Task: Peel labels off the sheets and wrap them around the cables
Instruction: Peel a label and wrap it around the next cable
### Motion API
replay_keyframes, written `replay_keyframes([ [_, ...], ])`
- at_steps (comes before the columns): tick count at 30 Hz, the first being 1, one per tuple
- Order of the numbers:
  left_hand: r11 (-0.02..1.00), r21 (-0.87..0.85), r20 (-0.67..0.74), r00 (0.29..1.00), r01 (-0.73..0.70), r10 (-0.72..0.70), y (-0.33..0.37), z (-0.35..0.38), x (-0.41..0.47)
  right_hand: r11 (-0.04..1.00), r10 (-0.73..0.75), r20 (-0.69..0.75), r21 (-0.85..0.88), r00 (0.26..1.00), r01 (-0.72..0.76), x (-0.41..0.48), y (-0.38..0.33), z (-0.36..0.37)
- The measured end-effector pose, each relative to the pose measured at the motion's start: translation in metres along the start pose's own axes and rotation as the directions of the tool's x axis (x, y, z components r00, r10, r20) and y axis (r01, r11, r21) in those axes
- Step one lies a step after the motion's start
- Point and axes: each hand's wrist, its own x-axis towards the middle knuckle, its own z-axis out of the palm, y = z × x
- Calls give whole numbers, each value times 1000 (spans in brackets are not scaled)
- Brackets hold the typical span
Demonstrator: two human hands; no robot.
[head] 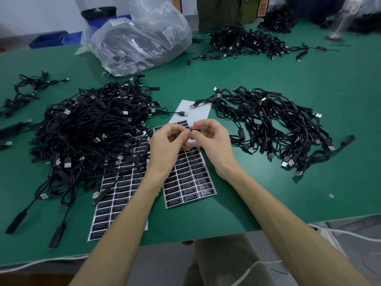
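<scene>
Both hands meet over the label sheets, pinching a thin black cable between them.

The left hand (167, 141) and right hand (212, 139) are held fingertip to fingertip just above the green table (257, 193), fingers curled. Each grips the short stretch of cable (195, 131) that shows between the thumbs and forefingers. Whether a label is already on it I cannot tell; the fingers cover that spot. Right under the hands lies a label sheet (189, 176), its upper end stripped to bare backing and rows of black labels left lower down. A second sheet (119, 195) lies just beside it on the left, partly under the big cable heap (92, 129). A smaller cable pile (278, 122) lies to the right of the hands, and a clear plastic bag (142, 38) sits further back.
</scene>
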Motion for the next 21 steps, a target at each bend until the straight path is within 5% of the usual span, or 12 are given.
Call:
replay_keyframes([
  [21,987,92,12,992,-128,128,6,3,-5,1000,5,-53,21,999,-4,2,2,-4],
])
